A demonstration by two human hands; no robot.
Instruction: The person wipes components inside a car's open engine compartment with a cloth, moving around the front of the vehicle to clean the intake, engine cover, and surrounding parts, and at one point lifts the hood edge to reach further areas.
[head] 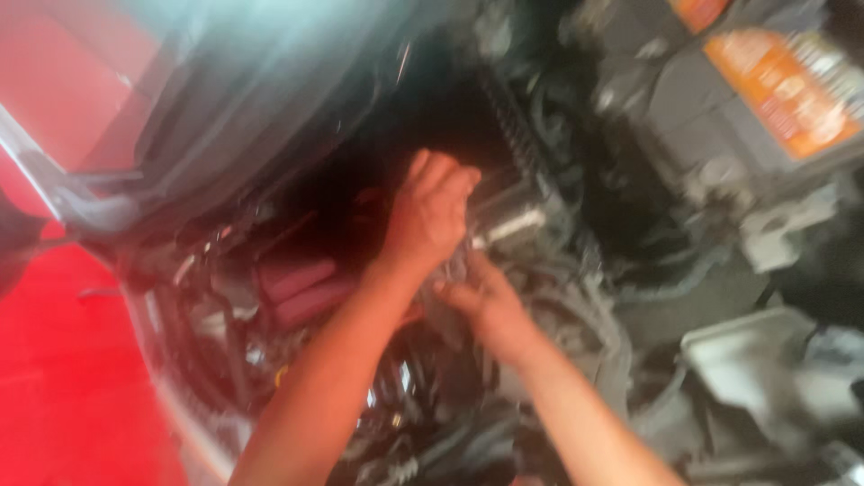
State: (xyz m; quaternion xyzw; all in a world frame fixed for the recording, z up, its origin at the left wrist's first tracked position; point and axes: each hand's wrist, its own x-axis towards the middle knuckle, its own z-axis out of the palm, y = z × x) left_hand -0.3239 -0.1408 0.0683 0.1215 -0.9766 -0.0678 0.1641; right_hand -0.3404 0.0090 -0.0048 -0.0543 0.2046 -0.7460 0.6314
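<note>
The view is blurred and looks into a car's engine bay. My left hand (432, 216) reaches in from the lower left, its fingers curled over a grey metal engine part (513, 220) by a dark recess. My right hand (477, 301) comes up from the lower right, just below the left hand. Its fingertips touch the underside of the same part, and its grip is hidden by blur and by the left hand.
A grey battery (711, 117) with an orange label (778, 90) sits at the top right. A maroon cover (297, 283) lies left of my arms. A pale grey box (756, 360) is at the lower right, red bodywork (72, 378) at the left. Hoses and wires crowd the bay.
</note>
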